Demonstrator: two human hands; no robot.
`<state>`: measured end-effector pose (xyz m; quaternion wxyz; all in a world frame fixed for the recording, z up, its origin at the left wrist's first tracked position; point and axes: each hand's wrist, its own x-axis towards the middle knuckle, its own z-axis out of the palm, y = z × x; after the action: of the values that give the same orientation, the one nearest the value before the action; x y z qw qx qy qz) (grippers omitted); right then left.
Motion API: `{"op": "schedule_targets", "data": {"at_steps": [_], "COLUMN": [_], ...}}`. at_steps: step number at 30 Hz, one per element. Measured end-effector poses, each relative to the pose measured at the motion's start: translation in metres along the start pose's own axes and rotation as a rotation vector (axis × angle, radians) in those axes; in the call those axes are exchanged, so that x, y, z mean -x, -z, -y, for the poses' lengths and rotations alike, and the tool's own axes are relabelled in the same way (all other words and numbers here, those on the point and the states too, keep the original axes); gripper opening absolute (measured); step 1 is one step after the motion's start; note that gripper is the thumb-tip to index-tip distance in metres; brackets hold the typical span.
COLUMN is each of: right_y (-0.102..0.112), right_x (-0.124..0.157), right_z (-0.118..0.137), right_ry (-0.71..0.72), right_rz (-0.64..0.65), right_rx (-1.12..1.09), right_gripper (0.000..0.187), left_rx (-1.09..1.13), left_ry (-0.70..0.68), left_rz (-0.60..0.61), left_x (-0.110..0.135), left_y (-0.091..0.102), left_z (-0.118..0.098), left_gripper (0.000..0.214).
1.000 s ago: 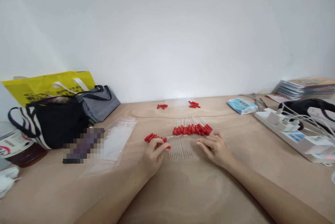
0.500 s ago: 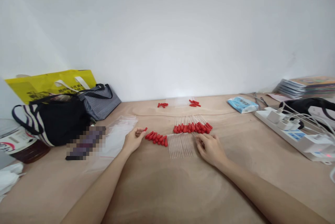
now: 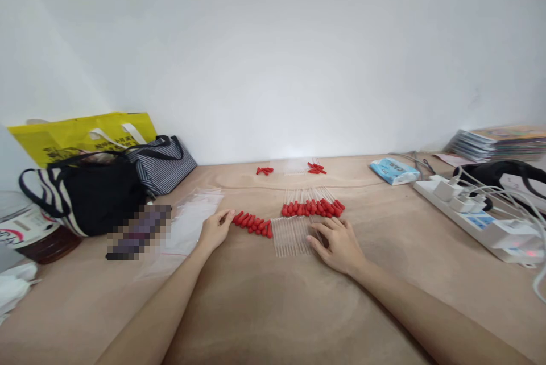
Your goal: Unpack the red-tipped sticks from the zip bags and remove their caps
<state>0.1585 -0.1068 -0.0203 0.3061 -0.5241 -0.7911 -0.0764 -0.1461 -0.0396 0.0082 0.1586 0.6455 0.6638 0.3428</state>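
Observation:
A slanting row of red rubber dropper bulbs (image 3: 255, 224) lies on the wooden table. At its left end my left hand (image 3: 215, 228) pinches the outermost bulb between thumb and fingertips. Right of these bulbs, a set of clear glass dropper tubes (image 3: 291, 237) lies side by side. My right hand (image 3: 339, 244) rests at the right edge of the tubes, its thumb and index finger apart and its fingertips close to the last tube. Behind them lie droppers (image 3: 313, 206) with red bulbs fitted on their glass tubes.
Small groups of red bulbs (image 3: 265, 171) and more tubes lie near the wall. Clear plastic bags (image 3: 191, 220), a black bag (image 3: 98, 197) and a striped bag (image 3: 164, 166) are at left. A blue tissue pack (image 3: 394, 171) and a power strip (image 3: 478, 220) with cables are at right.
My left hand has lowered a red bulb to the left end of the row. My right hand has spread its fingers and shifted slightly left over the tubes' edge.

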Motion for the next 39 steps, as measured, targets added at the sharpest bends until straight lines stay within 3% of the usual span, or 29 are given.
{"op": "schedule_targets", "data": {"at_steps": [24,26,29,32,35,39], "right_y": [0.004,0.005,0.007,0.009,0.01,0.01], "right_x": [0.0,-0.001,-0.001,-0.001,0.0,0.0], "right_z": [-0.004,-0.004,-0.005,-0.006,-0.009,-0.013], "right_ry": [-0.009,0.004,0.016,0.021,0.028,0.032], "right_rz": [0.045,0.018,-0.025,-0.059,-0.083,-0.118], "right_rx": [-0.226,-0.238,-0.254,-0.266,-0.266,-0.28], "right_gripper": [0.024,0.022,0.02,0.019,0.017,0.015], "left_rx": [-0.066,-0.09,-0.178,-0.277,-0.379,-0.463], "left_ry": [-0.129,-0.187,-0.428,-0.605,-0.632,-0.625], "left_rz": [-0.046,-0.122,-0.212,-0.015,0.164,0.262], "left_x": [0.001,0.001,-0.001,-0.003,-0.009,-0.019], "left_y": [-0.002,-0.001,-0.002,-0.013,-0.033,-0.057], "left_z": [0.005,-0.001,-0.024,-0.059,-0.087,-0.098], "left_gripper": [0.039,0.035,0.025,0.017,0.022,0.032]}}
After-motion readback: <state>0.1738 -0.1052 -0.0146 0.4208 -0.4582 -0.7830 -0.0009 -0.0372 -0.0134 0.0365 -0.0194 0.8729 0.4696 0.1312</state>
